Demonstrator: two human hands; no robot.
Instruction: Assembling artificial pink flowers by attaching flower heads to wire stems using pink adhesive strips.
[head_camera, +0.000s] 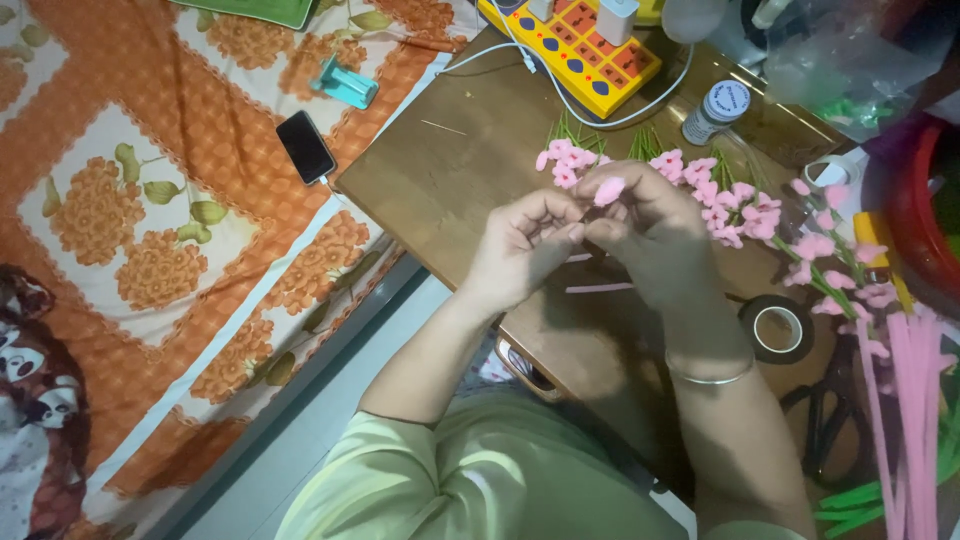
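Much of the small pink petal piece (608, 190) is hidden: only its fuzzy rounded tip shows above the person's knuckles, over the middle of the wooden counter (450, 175). It looks soft, pale pink and oval, like twisted pipe cleaner. The right hand (650, 225) curls its fingers closed around the piece, pinching it near the top. The left hand (525, 245) meets it, fingertips pressed in against the same spot; what its fingers hold I cannot tell. Behind lie finished pink flower stems (735, 210); a tape roll (779, 328) sits beside the right wrist, and pink pipe cleaners (910, 420) run off the edge.
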